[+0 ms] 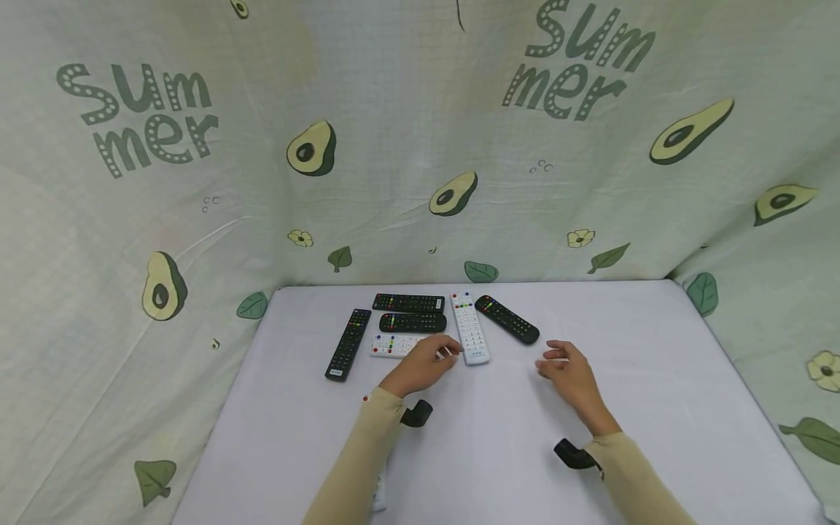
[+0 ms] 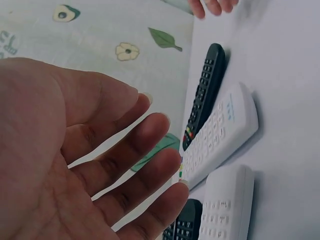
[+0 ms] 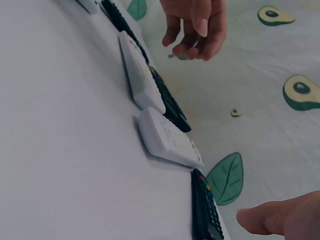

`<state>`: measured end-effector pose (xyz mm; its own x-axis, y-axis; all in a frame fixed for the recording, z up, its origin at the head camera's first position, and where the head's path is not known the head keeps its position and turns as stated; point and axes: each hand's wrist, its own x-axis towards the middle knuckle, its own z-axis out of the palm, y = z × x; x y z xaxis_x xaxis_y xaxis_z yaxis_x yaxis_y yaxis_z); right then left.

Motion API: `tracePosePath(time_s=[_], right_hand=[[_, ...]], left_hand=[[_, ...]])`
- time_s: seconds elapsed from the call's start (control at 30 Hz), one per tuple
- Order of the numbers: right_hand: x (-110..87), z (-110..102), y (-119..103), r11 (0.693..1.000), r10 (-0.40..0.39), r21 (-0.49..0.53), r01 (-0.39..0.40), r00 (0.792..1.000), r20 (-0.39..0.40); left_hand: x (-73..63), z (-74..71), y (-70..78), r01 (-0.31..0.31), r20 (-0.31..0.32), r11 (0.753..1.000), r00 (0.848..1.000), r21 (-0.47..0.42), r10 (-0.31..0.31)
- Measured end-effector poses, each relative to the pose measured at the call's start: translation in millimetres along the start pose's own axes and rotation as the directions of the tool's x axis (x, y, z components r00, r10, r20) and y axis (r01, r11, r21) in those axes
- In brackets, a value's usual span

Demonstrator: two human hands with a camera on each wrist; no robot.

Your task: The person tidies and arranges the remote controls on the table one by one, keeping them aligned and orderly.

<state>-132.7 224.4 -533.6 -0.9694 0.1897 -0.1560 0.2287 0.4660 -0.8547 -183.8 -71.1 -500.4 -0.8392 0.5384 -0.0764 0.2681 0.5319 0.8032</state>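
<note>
From the head camera, the middle white remote (image 1: 469, 328) lies lengthwise on the table (image 1: 663, 364). Just left of it two black remotes (image 1: 413, 322) lie crosswise, one behind the other, with the crosswise white remote (image 1: 392, 345) in front of them; farther left is a slanted black remote (image 1: 348, 345). The diagonal black remote (image 1: 507, 319) sits just right of the middle one. Nearer the person and to its left, another white remote (image 1: 379, 488) is mostly covered by the left sleeve (image 1: 361, 459). The left hand (image 1: 425, 362) is beside the middle remote's near end; the right hand (image 1: 569, 377) is well to its right, fingers loosely bent, with nothing seen in them.

The left wrist camera shows the left palm with fingers spread and slightly bent, holding nothing. The middle remote lies past the fingertips, close beside the crosswise white one, so I'd take either by its long edges and keep the fingertips off its neighbour and the buttons.

In the right wrist view, the left hand hangs apart from the remotes. Little of the right hand shows, so its grip can't be told from here; a low, gentle pinch should avoid nudging the middle remote.
</note>
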Motion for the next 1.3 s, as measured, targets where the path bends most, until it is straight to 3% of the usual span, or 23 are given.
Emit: tracePosePath(time_s=[0.23, 0.5, 0.67, 1.3], right_hand=[[23.9, -3.7, 2.3, 1.000, 0.028, -0.011, -0.028, 0.999, -0.030], [47.1, -2.9, 0.4, 0.998, 0.045, 0.032, -0.045, 0.999, 0.002], [58.8, -0.7, 2.1, 0.998, 0.061, 0.003, -0.061, 0.998, 0.021], [75.6, 6.9, -0.5, 0.994, 0.032, -0.103, -0.031, 0.999, 0.005]], left_hand=[[10.5, 10.1, 7.7, -0.006, -0.015, 0.999, 1.000, -0.037, 0.005], [21.1, 22.2, 13.2, -0.021, -0.039, 0.998, 0.999, -0.057, 0.018], [28.8, 30.6, 15.6, -0.054, -0.065, 0.994, 0.997, -0.091, 0.048], [45.8, 52.4, 24.3, 0.035, -0.098, 0.981, 0.994, -0.189, -0.054]])
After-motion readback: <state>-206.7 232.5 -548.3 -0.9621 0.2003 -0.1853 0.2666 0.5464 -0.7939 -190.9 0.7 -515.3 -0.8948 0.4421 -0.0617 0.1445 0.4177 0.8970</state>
